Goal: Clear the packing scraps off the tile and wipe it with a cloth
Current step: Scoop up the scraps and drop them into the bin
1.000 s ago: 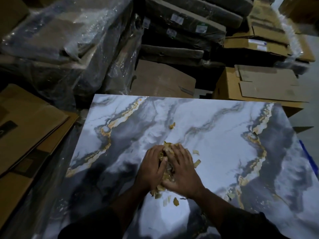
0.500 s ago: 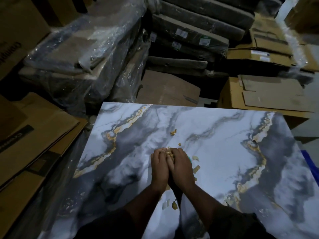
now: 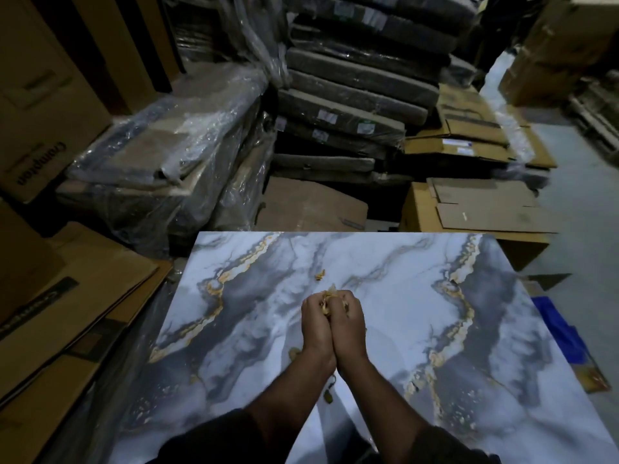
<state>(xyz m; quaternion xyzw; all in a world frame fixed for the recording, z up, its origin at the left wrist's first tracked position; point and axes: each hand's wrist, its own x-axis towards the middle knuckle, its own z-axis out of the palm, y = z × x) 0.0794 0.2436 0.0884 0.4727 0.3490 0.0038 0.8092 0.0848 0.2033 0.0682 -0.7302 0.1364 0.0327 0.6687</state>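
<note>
A large glossy marble-patterned tile (image 3: 385, 269) in white, grey and gold fills the lower view. My left hand (image 3: 315, 324) and my right hand (image 3: 348, 324) are pressed together above its middle, fingers curled round a bunch of tan packing scraps (image 3: 330, 298) that pokes out between the fingertips. One loose scrap (image 3: 320, 274) lies on the tile just beyond the hands. A few small bits (image 3: 328, 395) lie under my wrists. No cloth shows.
Flattened cardboard (image 3: 67, 313) lies left of the tile. Plastic-wrapped bundles (image 3: 174, 152) and stacked dark packs (image 3: 351, 95) stand behind it. Cardboard boxes (image 3: 475, 212) sit at the back right, a blue item (image 3: 566, 333) on the floor at the right edge.
My hands went from flat on the scrap pile to closed together round it and lifted off the tile. The view has tilted up.
</note>
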